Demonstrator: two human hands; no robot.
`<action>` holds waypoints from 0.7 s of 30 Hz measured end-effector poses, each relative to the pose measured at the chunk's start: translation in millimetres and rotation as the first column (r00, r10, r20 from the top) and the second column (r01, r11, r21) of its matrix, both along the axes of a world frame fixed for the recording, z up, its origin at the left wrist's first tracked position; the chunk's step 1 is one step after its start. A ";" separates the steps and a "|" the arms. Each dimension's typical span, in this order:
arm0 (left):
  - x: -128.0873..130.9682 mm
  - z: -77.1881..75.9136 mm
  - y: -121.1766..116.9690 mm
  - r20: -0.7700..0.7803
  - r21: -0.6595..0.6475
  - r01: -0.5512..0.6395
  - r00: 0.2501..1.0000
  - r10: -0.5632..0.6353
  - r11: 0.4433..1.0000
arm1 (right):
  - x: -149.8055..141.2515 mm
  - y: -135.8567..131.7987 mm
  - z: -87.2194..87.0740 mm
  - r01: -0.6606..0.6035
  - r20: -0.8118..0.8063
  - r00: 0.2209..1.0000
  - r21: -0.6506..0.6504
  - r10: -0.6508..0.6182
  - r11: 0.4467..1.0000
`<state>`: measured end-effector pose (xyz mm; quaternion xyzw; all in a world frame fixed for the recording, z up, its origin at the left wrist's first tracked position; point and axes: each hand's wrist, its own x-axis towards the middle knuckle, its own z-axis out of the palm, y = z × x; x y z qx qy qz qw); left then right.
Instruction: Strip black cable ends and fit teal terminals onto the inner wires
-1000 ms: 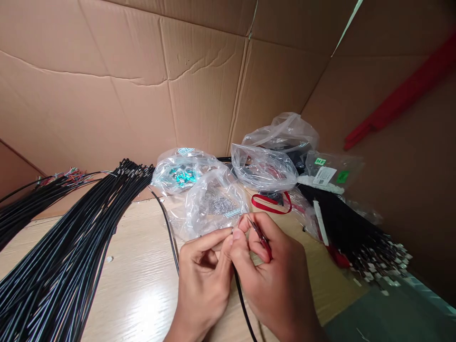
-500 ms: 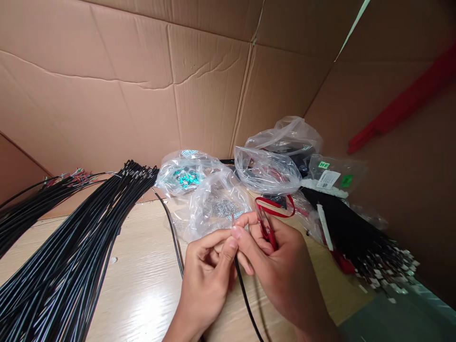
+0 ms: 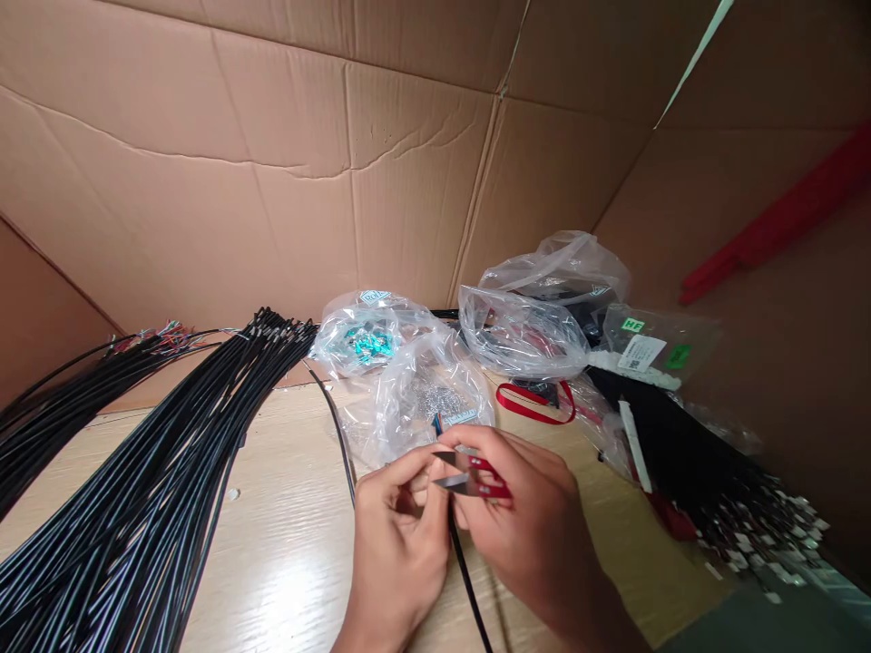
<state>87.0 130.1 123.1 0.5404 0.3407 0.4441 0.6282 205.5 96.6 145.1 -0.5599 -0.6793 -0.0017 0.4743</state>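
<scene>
My left hand [image 3: 398, 535] pinches the end of a single black cable [image 3: 466, 576] between thumb and fingers; short coloured wire tips [image 3: 436, 423] stick up from the pinch. My right hand [image 3: 527, 521] is closed round a small pair of red-handled snips [image 3: 473, 476], whose metal blades lie open and point left at the cable end. Both hands hover low over the light wooden table [image 3: 286, 535], just in front of a clear bag of small metal parts [image 3: 428, 399].
A thick bundle of black cables [image 3: 142, 508] fans across the left. Clear plastic bags [image 3: 521, 331] and one with teal parts [image 3: 364, 340] lie behind. A finished bundle with white connectors [image 3: 721, 499] lies right. Cardboard walls [image 3: 272, 181] enclose the back and sides.
The snips have turned from pointing up to lying level with blades towards the cable end. Coloured wire tips now show above my fingers. The camera view drifted slightly left.
</scene>
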 end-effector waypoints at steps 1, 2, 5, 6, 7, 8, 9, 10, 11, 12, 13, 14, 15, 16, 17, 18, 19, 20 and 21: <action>-0.2 0.1 0.7 -0.014 -0.023 0.026 1.000 -0.026 0.999 | 5.4 -0.7 3.1 -0.014 -0.034 0.999 -0.029 0.013 0.999; -0.6 0.0 1.4 -0.031 -0.045 0.050 0.998 -0.051 0.998 | 11.8 -1.4 6.7 -0.014 -0.079 0.997 -0.066 0.008 0.998; -3.3 -1.5 2.9 -0.063 -0.090 0.119 0.990 -0.125 0.989 | 33.8 -0.2 18.2 0.022 -0.214 0.975 -0.173 -0.059 0.985; -4.5 -2.1 3.1 -0.050 -0.106 0.165 0.984 -0.171 0.981 | 41.2 2.0 21.7 -0.015 -0.259 0.965 -0.216 -0.042 0.976; -5.7 -2.8 3.2 -0.018 -0.122 0.224 0.973 -0.228 0.967 | 48.1 5.1 25.0 -0.089 -0.309 0.951 -0.260 0.005 0.961; -6.8 -3.3 3.2 0.032 -0.141 0.295 0.955 -0.294 0.945 | 54.1 9.2 27.7 -0.193 -0.358 0.931 -0.299 0.077 0.934; -7.8 -3.8 3.3 0.095 -0.158 0.364 0.931 -0.352 0.918 | 59.1 14.0 29.6 -0.313 -0.405 0.899 -0.330 0.166 0.891; -8.7 -4.2 3.5 0.160 -0.171 0.424 0.903 -0.399 0.889 | 63.0 19.2 30.7 -0.428 -0.451 0.856 -0.349 0.251 0.834; -9.5 -4.6 3.7 0.222 -0.178 0.474 0.873 -0.434 0.862 | 65.7 24.4 30.7 -0.529 -0.498 0.805 -0.358 0.322 0.770; -10.2 -5.1 3.9 0.274 -0.179 0.516 0.844 -0.461 0.837 | 67.3 29.4 29.4 -0.616 -0.545 0.747 -0.352 0.381 0.705; -10.8 -5.8 4.2 0.315 -0.177 0.551 0.817 -0.483 0.816 | 67.9 33.8 27.1 -0.688 -0.591 0.685 -0.332 0.426 0.645; -11.4 -6.6 4.3 0.347 -0.171 0.583 0.790 -0.505 0.794 | 67.7 37.5 23.6 -0.746 -0.635 0.621 -0.299 0.459 0.595; -11.9 -7.5 4.3 0.374 -0.165 0.613 0.764 -0.526 0.772 | 67.0 40.2 19.4 -0.790 -0.677 0.559 -0.260 0.479 0.554; -12.5 -8.6 4.2 0.398 -0.158 0.640 0.738 -0.545 0.752 | 65.8 42.0 14.6 -0.822 -0.712 0.504 -0.224 0.488 0.523; -13.0 -9.6 3.9 0.418 -0.151 0.662 0.716 -0.559 0.734 | 64.1 42.9 9.8 -0.844 -0.742 0.461 -0.197 0.487 0.499; -13.5 -10.6 3.5 0.434 -0.145 0.679 0.697 -0.571 0.719 | 62.1 43.1 5.2 -0.854 -0.770 0.430 -0.178 0.471 0.488; -14.0 -11.4 3.0 0.449 -0.143 0.693 0.682 -0.578 0.707 | 59.7 42.6 1.3 -0.857 -0.796 0.410 -0.171 0.445 0.486; -14.5 -12.0 2.6 0.461 -0.140 0.705 0.668 -0.584 0.696 | 56.9 41.6 -1.8 -0.856 -0.817 0.398 -0.166 0.418 0.490; -14.9 -12.3 2.3 0.470 -0.145 0.712 0.661 -0.585 0.687 | 54.0 40.3 -3.8 -0.850 -0.831 0.393 -0.164 0.394 0.501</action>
